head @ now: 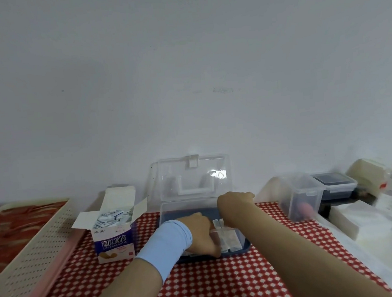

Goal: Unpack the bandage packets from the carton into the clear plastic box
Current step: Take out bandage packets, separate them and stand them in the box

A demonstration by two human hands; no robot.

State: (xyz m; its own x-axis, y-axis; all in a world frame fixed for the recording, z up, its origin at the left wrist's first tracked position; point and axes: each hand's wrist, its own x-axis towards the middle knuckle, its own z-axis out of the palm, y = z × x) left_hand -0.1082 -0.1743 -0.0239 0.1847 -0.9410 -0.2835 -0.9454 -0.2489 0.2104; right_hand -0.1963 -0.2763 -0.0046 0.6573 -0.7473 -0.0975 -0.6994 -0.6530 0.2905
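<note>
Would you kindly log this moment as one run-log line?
stage: packing | left hand: in clear plastic box, on bandage packets | right hand: over box, grip unclear | carton: open, part full | lid: up

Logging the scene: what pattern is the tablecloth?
Red tablecloth with a white checked pattern, seen best in the head view.

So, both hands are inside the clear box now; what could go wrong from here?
1. The open lid stands upright just behind the right hand; a bump might drop it onto the hands.
2. The open carton stands close to the left forearm; drawing that arm back could tip it and spill its bandage packets.
</note>
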